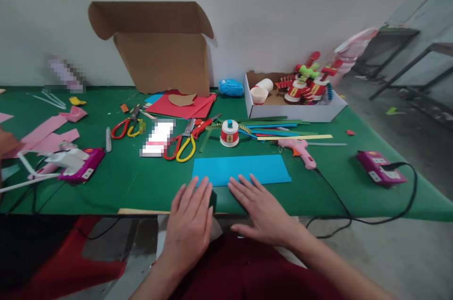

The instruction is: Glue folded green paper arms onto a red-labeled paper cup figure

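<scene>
A blue rectangle of paper [244, 168] lies flat near the front of the green table. My left hand [191, 215] has its fingertips at the paper's near left corner, fingers stretched out and holding nothing. On the paper's near edge rest the fingers of my right hand [262, 210], spread out flat. Just beyond the paper stands an upside-down paper cup [230, 136] with a red band, a small blue piece on top and folded paper strips at both sides. To its left lie scissors [186, 142] with red and yellow handles.
A pink glue gun [299, 149] lies right, its cord trailing to the front edge. Coloured paper strips [276, 126] are behind it. A white box [297, 112] holds decorated cups. Purple power blocks [380, 168] sit right and left. Another person's hand [7, 143] shows at far left.
</scene>
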`<state>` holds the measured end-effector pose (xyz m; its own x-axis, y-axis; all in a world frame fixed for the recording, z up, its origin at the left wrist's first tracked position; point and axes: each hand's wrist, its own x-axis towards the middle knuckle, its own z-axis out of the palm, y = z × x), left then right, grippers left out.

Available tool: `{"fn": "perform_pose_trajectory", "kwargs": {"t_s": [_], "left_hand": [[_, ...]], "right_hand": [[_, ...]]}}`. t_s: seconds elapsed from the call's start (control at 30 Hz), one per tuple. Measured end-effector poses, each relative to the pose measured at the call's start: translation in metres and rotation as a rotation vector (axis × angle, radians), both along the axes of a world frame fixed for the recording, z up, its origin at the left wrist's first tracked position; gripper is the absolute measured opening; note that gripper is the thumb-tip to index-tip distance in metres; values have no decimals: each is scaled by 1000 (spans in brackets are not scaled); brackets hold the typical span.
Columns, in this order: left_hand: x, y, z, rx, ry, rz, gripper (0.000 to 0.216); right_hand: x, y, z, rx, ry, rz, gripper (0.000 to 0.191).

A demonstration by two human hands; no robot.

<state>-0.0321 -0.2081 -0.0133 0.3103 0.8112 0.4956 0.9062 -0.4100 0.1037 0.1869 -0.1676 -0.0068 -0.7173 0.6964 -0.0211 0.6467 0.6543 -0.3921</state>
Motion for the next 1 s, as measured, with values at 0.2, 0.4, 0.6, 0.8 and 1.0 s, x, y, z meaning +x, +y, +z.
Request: {"fn": "perform_pose_trajectory", "kwargs": {"t_s": [0.2,0.4,0.6,0.8,1.0], "left_hand": [[21,7,-34,5,62,-86,44],[16,9,-33,2,47,-96,39],[16,9,-29,-15,66,-89,39],[11,12,-29,-14,110,-102,37],[4,33,-20,63,245,-188,29]], "right_hand": [[-15,-1,-9,-44,24,34,83],[19,-1,-4,-53,-16,-39,80],[53,2,1,-46,-83,-68,75],[77,-4,-7,55,-90,-136,72],[100,-4,-3,141,-105,-293,67]]}}
